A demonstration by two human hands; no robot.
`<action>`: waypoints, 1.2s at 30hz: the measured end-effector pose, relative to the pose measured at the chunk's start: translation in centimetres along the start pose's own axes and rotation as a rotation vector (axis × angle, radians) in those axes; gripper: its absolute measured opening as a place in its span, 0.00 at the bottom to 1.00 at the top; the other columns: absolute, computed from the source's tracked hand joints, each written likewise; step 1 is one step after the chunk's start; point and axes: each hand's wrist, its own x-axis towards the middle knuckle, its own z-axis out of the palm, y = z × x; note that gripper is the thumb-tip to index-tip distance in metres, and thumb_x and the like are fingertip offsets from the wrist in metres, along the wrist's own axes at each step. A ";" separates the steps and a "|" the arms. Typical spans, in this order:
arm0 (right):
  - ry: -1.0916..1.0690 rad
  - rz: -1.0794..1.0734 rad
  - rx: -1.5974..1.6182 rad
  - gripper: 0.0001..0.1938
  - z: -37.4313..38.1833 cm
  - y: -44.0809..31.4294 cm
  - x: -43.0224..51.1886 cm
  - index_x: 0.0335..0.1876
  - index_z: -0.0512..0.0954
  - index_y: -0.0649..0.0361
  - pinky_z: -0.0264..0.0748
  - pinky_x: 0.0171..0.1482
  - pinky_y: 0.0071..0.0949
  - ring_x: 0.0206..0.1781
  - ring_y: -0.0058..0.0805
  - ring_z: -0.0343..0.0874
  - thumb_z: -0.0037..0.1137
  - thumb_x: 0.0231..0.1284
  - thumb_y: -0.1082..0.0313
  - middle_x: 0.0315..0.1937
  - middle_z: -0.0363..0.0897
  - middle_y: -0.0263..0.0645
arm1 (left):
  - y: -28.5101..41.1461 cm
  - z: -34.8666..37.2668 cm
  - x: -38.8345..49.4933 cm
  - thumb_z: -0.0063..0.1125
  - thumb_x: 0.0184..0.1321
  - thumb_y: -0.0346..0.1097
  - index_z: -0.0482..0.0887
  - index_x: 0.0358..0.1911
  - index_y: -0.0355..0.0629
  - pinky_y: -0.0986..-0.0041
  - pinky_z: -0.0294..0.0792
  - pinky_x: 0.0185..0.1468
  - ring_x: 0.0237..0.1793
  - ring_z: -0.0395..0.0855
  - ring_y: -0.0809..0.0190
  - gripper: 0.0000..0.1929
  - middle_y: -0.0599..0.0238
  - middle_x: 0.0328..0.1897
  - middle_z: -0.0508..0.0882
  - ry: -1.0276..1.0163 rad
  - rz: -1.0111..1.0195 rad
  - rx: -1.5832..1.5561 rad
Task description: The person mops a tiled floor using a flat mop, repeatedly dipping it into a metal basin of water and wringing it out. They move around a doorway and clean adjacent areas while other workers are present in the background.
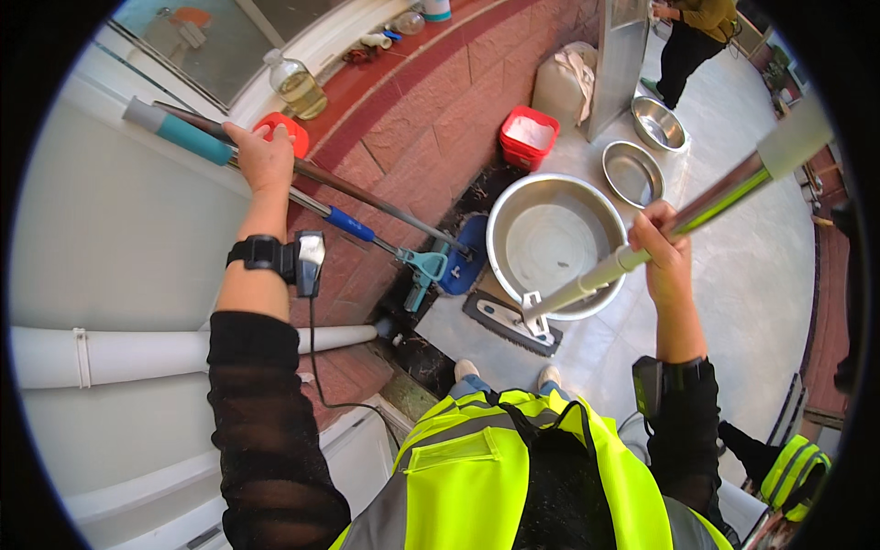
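Note:
My right hand [663, 240] grips the pole [591, 282] of a long-handled floor brush. The pole slants over the rim of a large steel basin [557, 240], and its dark-bristled head [512, 322] rests on the floor beside it. My left hand [265, 158] lies across a brown metal pole [357, 196]; whether the fingers close round it is hidden. Next to that pole leans a squeeze mop [350, 223] with a teal and grey grip [179, 134]. A blue mop head [464, 265] stands at the wall's foot. Behind my left hand shows a red plastic thing [292, 137].
A bottle of yellowish liquid [299, 86] stands on the red ledge. Beyond the basin are a red bucket [529, 137] of white powder, two smaller steel basins [632, 173] and a sack [564, 86]. A white pipe [151, 354] crosses at left. A person [694, 41] stands farther off.

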 end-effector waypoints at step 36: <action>-1.952 -0.556 -0.270 0.10 -3.3 10.4 -36.1 0.31 0.77 0.49 0.67 0.46 0.38 0.37 0.40 0.78 0.55 0.38 0.71 0.27 0.78 0.38 | 33.7 -40.8 -68.8 0.54 0.59 0.34 0.80 0.40 0.38 0.70 0.69 0.38 0.21 0.73 0.67 0.09 0.68 0.22 0.78 0.224 0.002 -0.817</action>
